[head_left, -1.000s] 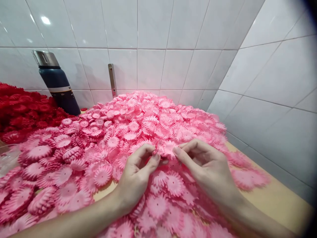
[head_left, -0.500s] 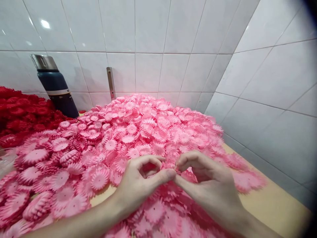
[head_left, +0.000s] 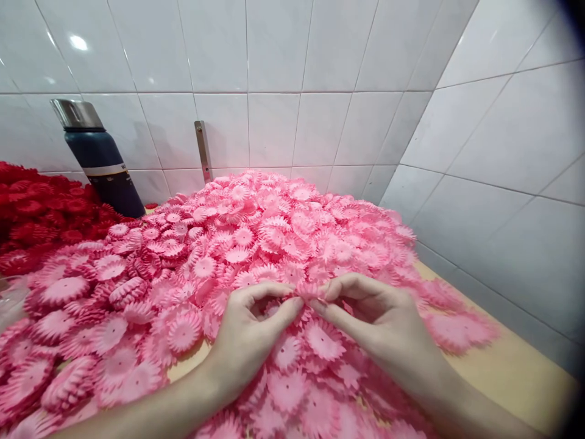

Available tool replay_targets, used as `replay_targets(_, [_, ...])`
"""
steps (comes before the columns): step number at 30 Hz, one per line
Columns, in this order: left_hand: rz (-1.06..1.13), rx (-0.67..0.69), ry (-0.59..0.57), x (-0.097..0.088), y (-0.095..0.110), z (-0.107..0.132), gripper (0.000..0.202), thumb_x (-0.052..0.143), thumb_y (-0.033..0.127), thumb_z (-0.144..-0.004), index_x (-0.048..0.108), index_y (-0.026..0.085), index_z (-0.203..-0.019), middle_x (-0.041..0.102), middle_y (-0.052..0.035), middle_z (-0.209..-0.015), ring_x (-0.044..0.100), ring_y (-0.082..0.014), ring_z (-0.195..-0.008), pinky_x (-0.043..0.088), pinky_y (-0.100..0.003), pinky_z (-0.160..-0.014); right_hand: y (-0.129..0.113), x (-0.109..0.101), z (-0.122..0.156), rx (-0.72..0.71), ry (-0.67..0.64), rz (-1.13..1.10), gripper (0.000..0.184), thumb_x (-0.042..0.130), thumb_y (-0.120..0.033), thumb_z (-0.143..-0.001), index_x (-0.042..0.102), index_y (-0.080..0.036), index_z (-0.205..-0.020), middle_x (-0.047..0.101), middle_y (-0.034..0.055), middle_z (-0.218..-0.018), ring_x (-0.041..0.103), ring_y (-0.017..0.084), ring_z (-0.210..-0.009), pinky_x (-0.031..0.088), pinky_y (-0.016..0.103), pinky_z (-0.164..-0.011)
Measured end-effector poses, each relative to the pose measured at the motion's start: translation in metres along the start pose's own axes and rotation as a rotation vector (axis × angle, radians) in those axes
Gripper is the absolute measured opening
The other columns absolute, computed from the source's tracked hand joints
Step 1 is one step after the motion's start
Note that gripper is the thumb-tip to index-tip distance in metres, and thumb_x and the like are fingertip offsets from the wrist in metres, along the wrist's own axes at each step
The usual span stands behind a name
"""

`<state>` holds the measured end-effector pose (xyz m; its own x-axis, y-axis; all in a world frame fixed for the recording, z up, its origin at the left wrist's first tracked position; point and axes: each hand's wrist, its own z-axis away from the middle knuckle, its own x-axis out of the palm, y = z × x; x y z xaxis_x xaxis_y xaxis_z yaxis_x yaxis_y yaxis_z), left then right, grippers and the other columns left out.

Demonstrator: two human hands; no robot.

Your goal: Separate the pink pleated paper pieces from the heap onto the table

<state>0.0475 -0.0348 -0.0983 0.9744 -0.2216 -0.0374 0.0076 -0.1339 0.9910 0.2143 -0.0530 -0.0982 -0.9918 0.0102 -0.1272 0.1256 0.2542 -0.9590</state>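
Observation:
A big heap of pink fabric flower petals (head_left: 274, 231) covers the wooden table (head_left: 512, 372). Both my hands meet over its near side. My left hand (head_left: 249, 338) pinches with thumb and forefinger at a small pink petal piece (head_left: 309, 289). From the other side, my right hand (head_left: 379, 323) pinches the same piece, fingertips almost touching the left ones. The piece is held just above the heap; most of it is hidden by my fingers.
A pile of red petals (head_left: 41, 210) lies at the far left. A dark blue flask with a steel cap (head_left: 98, 161) stands against the white tiled wall (head_left: 283, 91), beside a metal bracket (head_left: 202, 149). Tiled wall also closes the right side.
My hands dropped closer together half a second ago, thumbs touching, and now have lifted slightly with a pink petal piece pinched between them. The view shifted a little.

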Motion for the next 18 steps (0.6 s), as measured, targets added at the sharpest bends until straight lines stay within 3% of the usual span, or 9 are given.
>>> replay_targets(6, [0.062, 0.082, 0.056, 0.0, -0.008, 0.002, 0.015, 0.072, 0.022, -0.075, 0.059, 0.019, -0.082, 0.065, 0.0001, -0.087, 0.061, -0.0133, -0.085, 0.049, -0.023, -0.075, 0.0, -0.001, -0.002, 0.151, 0.05, -0.112, 0.032, 0.084, -0.02, -0.06, 0.053, -0.02, -0.067, 0.059, -0.0054, -0.065, 0.054, 0.008, -0.058, 0.047, 0.018, -0.055])
replay_targets(10, [0.012, 0.094, -0.053, -0.001, -0.005, 0.004, 0.01, 0.068, 0.015, -0.075, 0.059, 0.017, -0.071, 0.066, -0.0017, -0.085, 0.061, -0.0141, -0.084, 0.048, -0.023, -0.075, 0.002, 0.001, 0.001, 0.169, 0.07, -0.157, 0.039, 0.087, -0.014, -0.053, 0.05, -0.02, -0.064, 0.053, -0.0075, -0.06, 0.05, 0.007, -0.055, 0.045, 0.016, -0.052])
replay_targets(14, [-0.036, 0.018, -0.127, -0.004, 0.002, 0.005, 0.01, 0.064, 0.02, -0.079, 0.069, 0.017, -0.087, 0.069, -0.0033, -0.083, 0.062, -0.0151, -0.079, 0.049, -0.024, -0.072, -0.001, 0.002, 0.003, 0.161, 0.058, -0.141, 0.036, 0.087, -0.014, -0.053, 0.054, -0.02, -0.065, 0.053, -0.0075, -0.062, 0.05, 0.007, -0.055, 0.044, 0.016, -0.051])
replay_targets(18, [-0.037, 0.048, -0.122, -0.003, 0.001, 0.004, 0.015, 0.068, 0.029, -0.079, 0.069, 0.014, -0.081, 0.068, -0.0038, -0.077, 0.06, -0.0141, -0.073, 0.048, -0.023, -0.067, -0.004, 0.006, 0.007, 0.096, 0.047, -0.115, 0.027, 0.085, -0.019, -0.058, 0.06, -0.021, -0.068, 0.057, -0.0055, -0.064, 0.054, 0.008, -0.058, 0.046, 0.017, -0.054])
